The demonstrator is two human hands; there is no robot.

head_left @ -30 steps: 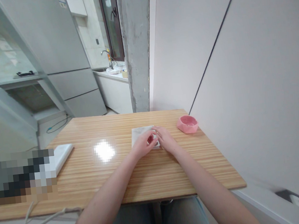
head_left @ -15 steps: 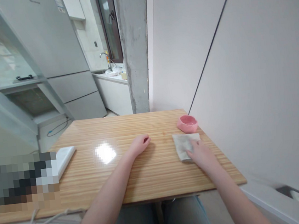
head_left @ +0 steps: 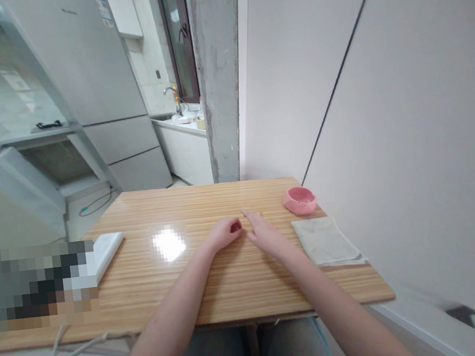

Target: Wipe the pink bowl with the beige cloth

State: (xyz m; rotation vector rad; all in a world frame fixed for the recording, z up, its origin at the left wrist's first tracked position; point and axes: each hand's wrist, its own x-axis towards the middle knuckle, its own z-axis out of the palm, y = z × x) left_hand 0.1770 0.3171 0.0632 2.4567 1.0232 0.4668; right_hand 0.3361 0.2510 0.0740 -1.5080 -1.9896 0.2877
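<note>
My left hand (head_left: 225, 233) rests on the wooden table (head_left: 214, 282) near its middle, fingers loosely curled, holding nothing. My right hand (head_left: 262, 232) lies flat just beside it, fingers stretched out and apart, empty. A folded off-white cloth (head_left: 325, 240) lies at the table's right edge, a little to the right of my right hand and untouched. A pink ashtray (head_left: 300, 200) sits just behind the cloth, close to the wall.
A white flat box (head_left: 106, 252) lies at the table's left side beside a blurred patch. White cables (head_left: 56, 355) hang off the front left corner. A white wall (head_left: 406, 126) borders the right side. A fridge (head_left: 92, 85) and a concrete pillar (head_left: 218, 78) stand behind.
My right hand slid the cloth from the table's middle to the right edge, let go of it, and came back beside my left hand.
</note>
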